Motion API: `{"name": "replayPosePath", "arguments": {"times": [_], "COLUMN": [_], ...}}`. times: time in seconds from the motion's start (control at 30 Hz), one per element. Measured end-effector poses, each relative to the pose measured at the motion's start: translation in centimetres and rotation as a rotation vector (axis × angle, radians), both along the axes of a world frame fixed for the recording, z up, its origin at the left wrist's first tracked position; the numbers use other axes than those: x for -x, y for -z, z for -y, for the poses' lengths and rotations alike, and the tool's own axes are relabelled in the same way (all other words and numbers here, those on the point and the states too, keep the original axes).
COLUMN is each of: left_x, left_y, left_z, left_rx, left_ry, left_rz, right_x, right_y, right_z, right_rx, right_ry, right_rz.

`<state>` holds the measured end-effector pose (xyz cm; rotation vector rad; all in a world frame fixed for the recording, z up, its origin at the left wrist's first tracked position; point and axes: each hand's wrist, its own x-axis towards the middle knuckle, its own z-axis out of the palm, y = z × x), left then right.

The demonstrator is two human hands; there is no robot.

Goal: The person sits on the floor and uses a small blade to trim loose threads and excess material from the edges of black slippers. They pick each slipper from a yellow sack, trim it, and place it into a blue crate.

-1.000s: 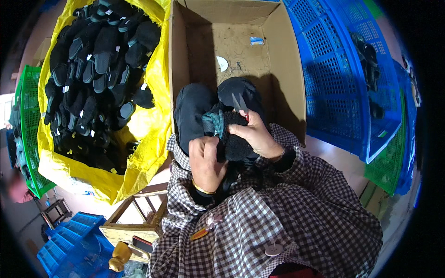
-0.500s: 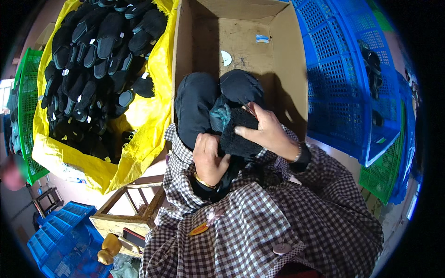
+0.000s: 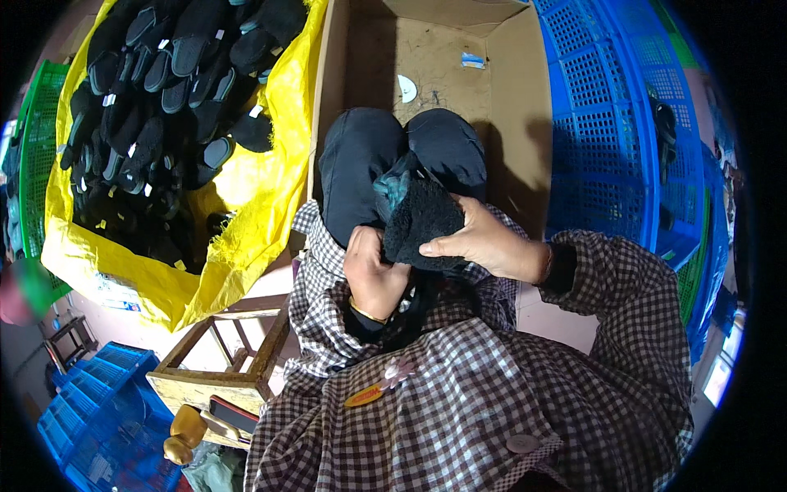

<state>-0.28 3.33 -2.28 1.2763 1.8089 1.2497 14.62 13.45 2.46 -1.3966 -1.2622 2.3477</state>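
A black fleecy slipper point(image 3: 422, 220), soft and bunched, is held over my lap with a patch of teal fabric point(image 3: 392, 190) showing along its upper left. My right hand point(image 3: 496, 248) is closed round its right side, thumb across the fleece and the other fingers mostly behind. At its lower left edge, my left hand point(image 3: 373, 275) is closed with curled fingers; the exact spot they pinch is hidden. Dark trousered knees point(image 3: 361, 156) are just beyond the hands.
Ahead stands a cardboard box point(image 3: 512, 107) with scraps inside. At left, a yellow sack point(image 3: 254, 184) holds many black slippers. Blue crates point(image 3: 602, 139) rise at right. A wooden stool point(image 3: 205, 385) with a phone point(image 3: 234, 414) and a yellow-handled tool point(image 3: 187, 430) is lower left, near another blue crate point(image 3: 102, 418).
The view has shifted slightly. My right hand has slid down the slipper's side, its forearm swinging outward to the right. The slipper stands more upright; my left hand keeps its place beside it.
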Motion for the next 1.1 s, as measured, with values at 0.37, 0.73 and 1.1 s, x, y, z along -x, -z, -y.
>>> {"name": "replayPosePath", "arguments": {"times": [0.37, 0.73, 1.1], "left_x": [1.0, 3.0, 2.6], "left_y": [-2.8, -5.5, -5.0], "left_z": [1.3, 1.0, -0.1], "left_rx": [0.288, -0.007, 0.175], "left_ry": [-0.211, -0.216, -0.035], "left_rz": [0.587, -0.164, -0.137], "right_x": [4.4, 5.7, 1.8], "right_y": [1.4, 2.0, -0.3], "right_z": [1.8, 2.4, 3.3], "right_rx": [-0.53, -0.501, -0.988], "right_ry": [0.057, 0.118, -0.033], "right_rz": [0.127, 0.067, 0.261]}}
